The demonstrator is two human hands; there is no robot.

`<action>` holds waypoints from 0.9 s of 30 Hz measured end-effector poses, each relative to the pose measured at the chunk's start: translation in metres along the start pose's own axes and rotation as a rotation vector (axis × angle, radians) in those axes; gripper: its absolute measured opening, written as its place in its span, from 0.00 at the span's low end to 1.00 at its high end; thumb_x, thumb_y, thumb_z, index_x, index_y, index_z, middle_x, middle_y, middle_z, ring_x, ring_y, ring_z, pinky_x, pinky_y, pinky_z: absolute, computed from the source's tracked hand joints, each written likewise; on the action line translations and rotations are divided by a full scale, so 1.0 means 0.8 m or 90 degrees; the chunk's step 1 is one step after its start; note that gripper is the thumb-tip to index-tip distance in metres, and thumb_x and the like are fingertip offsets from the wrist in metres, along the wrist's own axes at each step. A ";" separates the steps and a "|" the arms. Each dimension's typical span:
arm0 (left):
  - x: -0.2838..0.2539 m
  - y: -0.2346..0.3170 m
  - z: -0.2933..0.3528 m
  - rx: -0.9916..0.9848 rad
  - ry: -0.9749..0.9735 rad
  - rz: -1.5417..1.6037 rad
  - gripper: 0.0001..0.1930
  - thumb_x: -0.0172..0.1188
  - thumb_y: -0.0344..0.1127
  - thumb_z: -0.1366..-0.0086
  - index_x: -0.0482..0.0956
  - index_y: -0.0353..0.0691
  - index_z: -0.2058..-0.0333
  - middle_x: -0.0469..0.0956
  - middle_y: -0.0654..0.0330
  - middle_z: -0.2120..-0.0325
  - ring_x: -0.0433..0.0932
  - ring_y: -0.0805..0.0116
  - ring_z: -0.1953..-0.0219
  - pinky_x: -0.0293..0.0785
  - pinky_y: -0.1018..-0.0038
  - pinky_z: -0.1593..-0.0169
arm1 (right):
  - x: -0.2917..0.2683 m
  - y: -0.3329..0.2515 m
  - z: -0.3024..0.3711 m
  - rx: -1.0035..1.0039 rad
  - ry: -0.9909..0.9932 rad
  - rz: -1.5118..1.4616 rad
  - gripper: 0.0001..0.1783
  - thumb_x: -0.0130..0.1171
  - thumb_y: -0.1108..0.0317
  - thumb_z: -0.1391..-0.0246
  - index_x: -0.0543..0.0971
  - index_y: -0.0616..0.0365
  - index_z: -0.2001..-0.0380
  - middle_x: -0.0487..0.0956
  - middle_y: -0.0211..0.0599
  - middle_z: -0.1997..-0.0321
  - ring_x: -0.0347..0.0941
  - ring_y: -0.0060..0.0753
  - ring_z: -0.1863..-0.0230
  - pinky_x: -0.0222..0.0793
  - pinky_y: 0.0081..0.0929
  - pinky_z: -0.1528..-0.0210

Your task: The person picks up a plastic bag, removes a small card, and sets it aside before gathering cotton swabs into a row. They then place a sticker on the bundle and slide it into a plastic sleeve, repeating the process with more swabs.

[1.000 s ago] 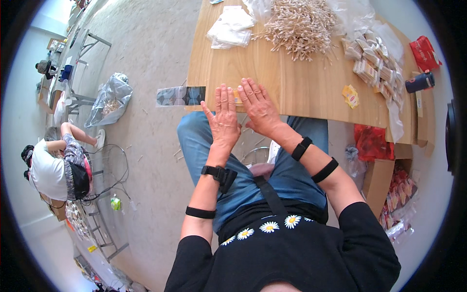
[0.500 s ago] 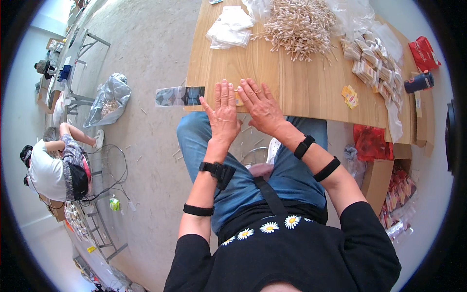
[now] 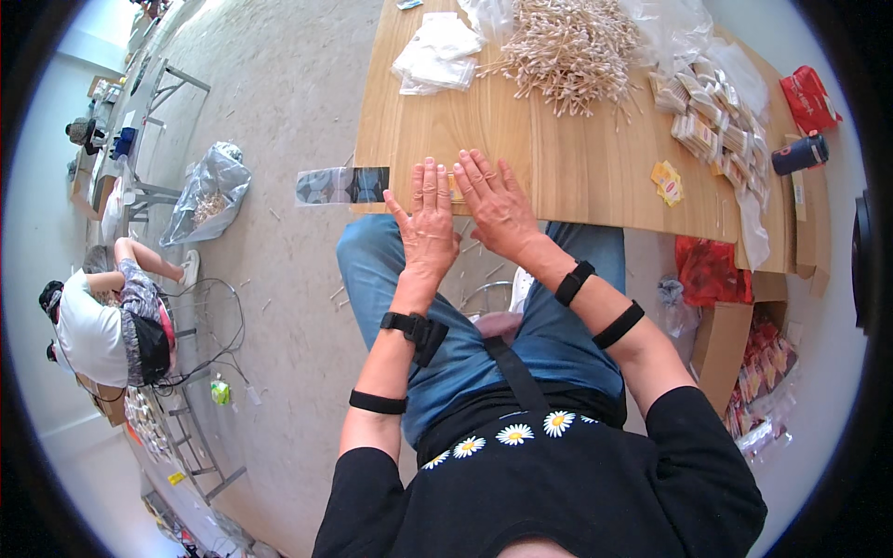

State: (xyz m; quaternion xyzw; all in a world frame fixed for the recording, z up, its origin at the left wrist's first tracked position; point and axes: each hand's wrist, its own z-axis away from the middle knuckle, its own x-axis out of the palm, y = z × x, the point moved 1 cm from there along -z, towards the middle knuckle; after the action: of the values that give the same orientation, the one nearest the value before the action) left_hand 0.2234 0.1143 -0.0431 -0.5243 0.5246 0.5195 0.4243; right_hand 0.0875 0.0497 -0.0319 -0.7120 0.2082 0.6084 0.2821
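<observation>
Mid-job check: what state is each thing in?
Left hand: open, palm down
Right hand: open, palm down
Yellow piece: partly hidden by the hands
Plastic strip: partly overhanging the table
Cotton swabs: loose, heaped
Plastic bags: stacked unevenly
Small packs: piled
Yellow cards: loosely piled
Cardboard box: open

We've got lt. brown wood grain all along the surface (image 3: 595,172), folks, and pale cream-to-white on the cotton swabs (image 3: 572,56). White, part-clear packets (image 3: 437,51) too! We spot a yellow piece (image 3: 455,191), plus yellow cards (image 3: 667,183) w/ red marks. Film strip (image 3: 326,186): dk. grey rounded shapes on paler grey, one end near-blk. Dk. blue bottle (image 3: 798,155), bright red packet (image 3: 811,99), and look, we have a blk. shirt (image 3: 577,484) w/ white daisies (image 3: 514,434), yellow centres! Blue jeans (image 3: 370,265), blk. straps (image 3: 619,325), grey floor (image 3: 288,121); we catch a co-worker's white top (image 3: 93,330) w/ mottled grey bottoms (image 3: 139,288).
</observation>
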 end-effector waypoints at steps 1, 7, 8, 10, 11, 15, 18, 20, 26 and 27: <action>0.001 0.001 0.000 0.001 0.001 0.000 0.61 0.78 0.38 0.60 0.50 0.41 0.28 0.44 0.56 0.25 0.42 0.61 0.23 0.30 0.34 0.29 | 0.002 -0.002 0.000 0.000 0.001 0.001 0.58 0.77 0.57 0.64 0.59 0.59 0.29 0.54 0.43 0.23 0.44 0.43 0.20 0.41 0.51 0.23; 0.009 0.001 0.000 0.000 0.011 0.012 0.51 0.68 0.36 0.50 0.53 0.40 0.28 0.46 0.56 0.25 0.40 0.60 0.22 0.28 0.31 0.29 | 0.019 -0.020 -0.003 0.075 0.037 0.033 0.63 0.78 0.52 0.67 0.57 0.62 0.29 0.52 0.47 0.22 0.42 0.46 0.20 0.37 0.53 0.22; 0.010 0.001 0.000 0.003 0.021 0.006 0.50 0.68 0.36 0.50 0.53 0.40 0.28 0.46 0.55 0.25 0.40 0.60 0.22 0.29 0.31 0.29 | 0.020 -0.021 -0.003 0.079 0.041 0.028 0.63 0.78 0.52 0.67 0.57 0.62 0.29 0.52 0.47 0.22 0.42 0.47 0.20 0.37 0.54 0.23; 0.013 0.000 0.000 0.006 0.032 0.000 0.49 0.67 0.35 0.49 0.53 0.40 0.29 0.46 0.55 0.25 0.40 0.60 0.22 0.29 0.31 0.30 | 0.018 -0.021 -0.003 0.082 0.046 0.022 0.64 0.78 0.52 0.68 0.57 0.62 0.29 0.52 0.48 0.22 0.42 0.48 0.20 0.36 0.54 0.23; 0.015 -0.001 -0.001 0.008 0.034 -0.013 0.48 0.66 0.35 0.48 0.54 0.40 0.29 0.46 0.55 0.25 0.40 0.60 0.22 0.29 0.31 0.30 | 0.015 -0.020 -0.003 0.081 0.024 0.009 0.64 0.78 0.53 0.68 0.57 0.62 0.29 0.52 0.48 0.22 0.41 0.49 0.20 0.36 0.55 0.23; 0.019 -0.003 0.001 0.011 0.048 -0.023 0.61 0.77 0.40 0.58 0.49 0.39 0.28 0.44 0.56 0.25 0.40 0.62 0.22 0.29 0.33 0.29 | 0.004 -0.021 -0.004 0.080 0.039 -0.052 0.64 0.78 0.53 0.67 0.56 0.62 0.28 0.51 0.48 0.22 0.40 0.49 0.20 0.36 0.56 0.23; 0.022 -0.005 0.001 0.015 0.073 -0.062 0.60 0.77 0.40 0.57 0.49 0.40 0.28 0.44 0.56 0.25 0.40 0.62 0.23 0.29 0.32 0.29 | 0.005 -0.025 -0.007 0.055 -0.027 -0.001 0.63 0.77 0.51 0.65 0.55 0.59 0.28 0.51 0.48 0.22 0.40 0.48 0.20 0.37 0.55 0.23; 0.012 -0.002 -0.001 0.013 0.043 -0.032 0.55 0.72 0.38 0.53 0.50 0.40 0.28 0.45 0.56 0.25 0.41 0.61 0.23 0.29 0.31 0.30 | 0.010 -0.022 -0.005 0.059 -0.013 0.001 0.63 0.77 0.51 0.64 0.55 0.59 0.28 0.51 0.48 0.22 0.41 0.48 0.20 0.37 0.54 0.23; -0.012 -0.008 0.005 -0.049 -0.046 0.036 0.53 0.68 0.35 0.52 0.50 0.42 0.27 0.44 0.58 0.25 0.40 0.62 0.22 0.29 0.30 0.30 | 0.020 -0.024 -0.005 0.076 0.029 -0.002 0.61 0.76 0.55 0.64 0.56 0.62 0.29 0.50 0.49 0.22 0.40 0.48 0.20 0.35 0.50 0.22; -0.012 -0.009 0.006 -0.035 -0.048 0.043 0.54 0.69 0.35 0.52 0.50 0.42 0.27 0.44 0.58 0.24 0.40 0.62 0.22 0.29 0.30 0.30 | 0.021 -0.024 -0.005 0.083 0.039 0.020 0.60 0.76 0.55 0.64 0.56 0.62 0.29 0.50 0.49 0.22 0.40 0.47 0.20 0.35 0.49 0.22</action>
State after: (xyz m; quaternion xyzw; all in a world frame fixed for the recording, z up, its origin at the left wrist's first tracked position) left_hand 0.2307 0.1204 -0.0347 -0.4981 0.5113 0.5669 0.4113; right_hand 0.1057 0.0624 -0.0456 -0.7067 0.2672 0.5760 0.3120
